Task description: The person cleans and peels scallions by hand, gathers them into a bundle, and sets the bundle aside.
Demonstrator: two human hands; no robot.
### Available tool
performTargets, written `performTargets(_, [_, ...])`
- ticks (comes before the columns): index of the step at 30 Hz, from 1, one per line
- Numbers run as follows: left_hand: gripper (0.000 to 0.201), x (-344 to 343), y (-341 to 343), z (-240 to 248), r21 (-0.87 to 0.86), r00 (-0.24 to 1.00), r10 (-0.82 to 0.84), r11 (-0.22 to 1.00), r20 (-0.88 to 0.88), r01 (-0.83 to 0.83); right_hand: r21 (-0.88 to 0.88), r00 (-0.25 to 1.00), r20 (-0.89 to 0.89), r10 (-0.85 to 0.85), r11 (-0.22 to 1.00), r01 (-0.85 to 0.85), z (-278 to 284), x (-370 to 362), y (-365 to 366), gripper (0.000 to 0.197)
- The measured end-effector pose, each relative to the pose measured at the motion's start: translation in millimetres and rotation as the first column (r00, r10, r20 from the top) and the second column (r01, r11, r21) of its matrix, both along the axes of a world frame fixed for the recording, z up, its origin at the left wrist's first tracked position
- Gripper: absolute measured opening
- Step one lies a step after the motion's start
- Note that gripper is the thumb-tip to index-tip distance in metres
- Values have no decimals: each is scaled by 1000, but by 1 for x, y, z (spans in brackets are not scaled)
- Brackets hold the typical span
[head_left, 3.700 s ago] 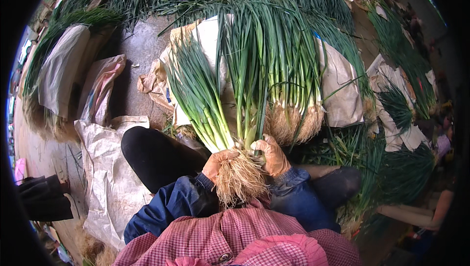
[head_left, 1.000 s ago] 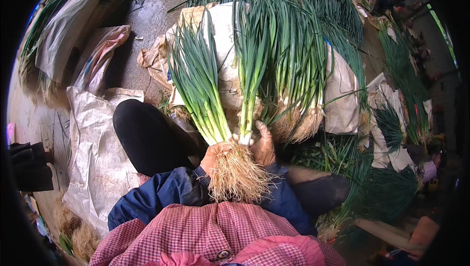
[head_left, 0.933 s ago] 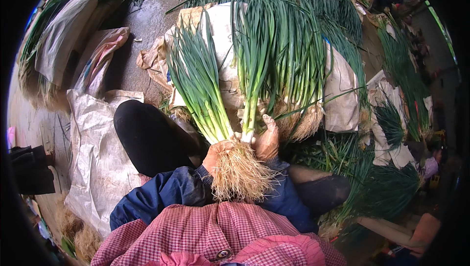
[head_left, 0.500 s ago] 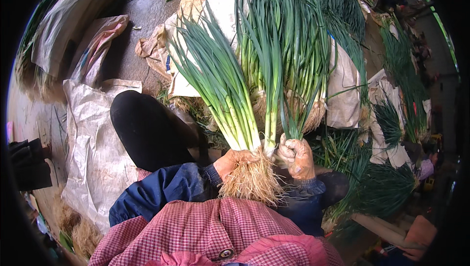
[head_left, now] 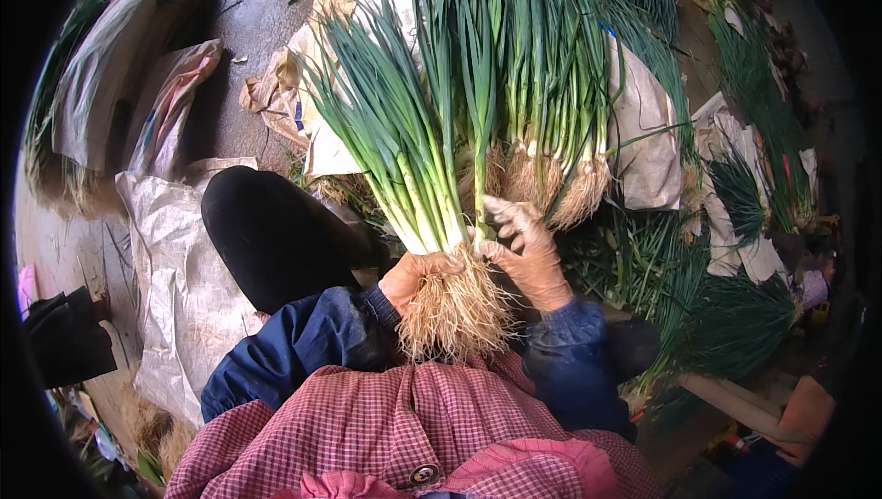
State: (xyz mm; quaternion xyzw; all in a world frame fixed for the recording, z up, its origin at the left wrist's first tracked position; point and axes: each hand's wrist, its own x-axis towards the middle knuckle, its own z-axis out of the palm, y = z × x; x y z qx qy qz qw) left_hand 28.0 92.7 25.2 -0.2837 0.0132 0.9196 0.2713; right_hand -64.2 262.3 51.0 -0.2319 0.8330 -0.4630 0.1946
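Note:
A bunch of green onions [head_left: 424, 196] with long green leaves, white stems and shaggy pale roots is in my left hand [head_left: 411, 280]. My fingers wrap round the stem bases just above the roots. My right hand [head_left: 525, 255] is at the right side of this bunch, beside a stalk at its edge. Its fingers are apart and slightly smeared by motion, with the thumb close to the stem bases. Just beyond lie more green onions [head_left: 551, 104], roots toward me, resting on pale sacking [head_left: 643, 145].
A crumpled white woven sack [head_left: 188, 288] lies to my left, by my dark-clad knee [head_left: 262, 232]. Loose green leaves [head_left: 625, 269] are strewn at the right, with more heaps of green onions [head_left: 740, 329] beyond. Covered bundles [head_left: 101, 85] stand at the far left.
My right hand has let go of the green leaves it gripped and moved up and left to the bunch, its fingers spreading. The left hand still holds the bunch. The view has shifted slightly.

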Motion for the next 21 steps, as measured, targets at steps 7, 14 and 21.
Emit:
performTargets(7, [47, -5, -28, 14, 248, 996, 86, 966, -27, -77, -503, 788, 604, -119, 711, 492, 28, 0, 23, 19])
performTargets(14, [17, 13, -24, -35, 20, 999, 39, 999, 24, -40, -96, 986, 150, -71, 992, 87, -77, 20, -35, 15])
performTargets(21, [37, 3, -28, 13, 145, 979, 180, 975, -94, -166, -374, 978, 161, -132, 909, 185, -12, 20, 29, 20])
